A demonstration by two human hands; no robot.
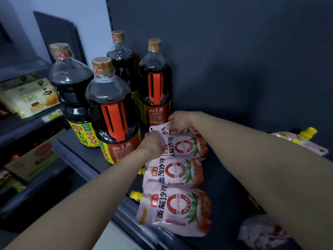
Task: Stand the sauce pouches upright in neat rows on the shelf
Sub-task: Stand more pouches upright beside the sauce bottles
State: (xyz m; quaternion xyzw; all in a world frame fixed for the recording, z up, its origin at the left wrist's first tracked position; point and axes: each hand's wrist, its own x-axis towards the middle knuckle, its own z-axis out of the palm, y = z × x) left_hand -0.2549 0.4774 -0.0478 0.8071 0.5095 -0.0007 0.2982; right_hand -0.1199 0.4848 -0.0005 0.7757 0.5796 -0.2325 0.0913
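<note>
Pink rear pouch [162,128] gripped by left hand [153,144] and right hand [180,121] (soy bottles [155,83] just beside).

Front pink plastic sauce pouch [173,210]: 海天 logo, 番茄沙司, large red 0, 零添加酱. Two pink pouches behind it [174,173] [185,146]: same print. Rearmost pink pouch [162,129]: 司 only. Yellow bottle label [84,136], left of front pouch: 海天, 味极鲜.

1. soy sauce bottles: four, dark, tan caps [72,91] [111,112] [124,64] [155,87]
2. sauce pouches in one row: four, pink-white [159,128] [183,147] [174,173] [174,208]
3. loose pouches: two, one back right [295,141], one front right, partly under the arm [261,231]
4. hands: two, left hand [153,143], right hand [178,121]
5. packs [27,98] on the left-side shelves: too dim and blurred to count
</note>
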